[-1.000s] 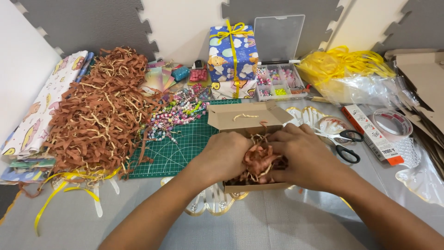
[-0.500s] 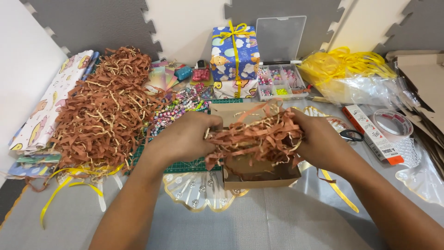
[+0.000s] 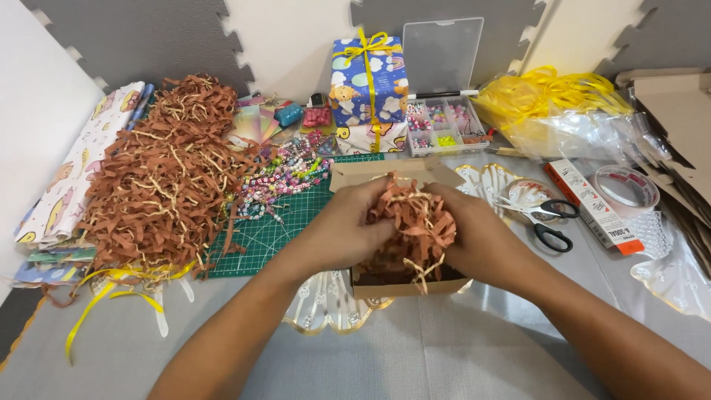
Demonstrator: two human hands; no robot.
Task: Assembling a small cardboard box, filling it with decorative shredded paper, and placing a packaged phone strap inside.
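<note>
Grey foam floor tiles (image 3: 148, 30) back a crowded craft table, and down at the front both hands are busy. Left hand (image 3: 348, 226) and right hand (image 3: 474, 241) are cupped together, fingers closed round a springy wad of brown and cream crinkle-cut paper shred (image 3: 411, 222), held just above the small open brown cardboard box (image 3: 404, 285). More shred shows dark inside the box, under the wad.

Off to the left sits a big loose heap of the same brown shred (image 3: 159, 178), spilling onto the green cutting mat (image 3: 274, 230), with strings of coloured beads (image 3: 285, 174) beside it. Behind the box stands a blue gift-wrapped parcel tied in yellow ribbon (image 3: 368, 74); black-handled scissors (image 3: 544, 222) lie to the right.

My read: the wad wants compressing evenly from both sides and lowering straight into the box, thumbs tucking stray strands inside the walls. Squeeze too lightly and it will likely spring over the rim.
</note>
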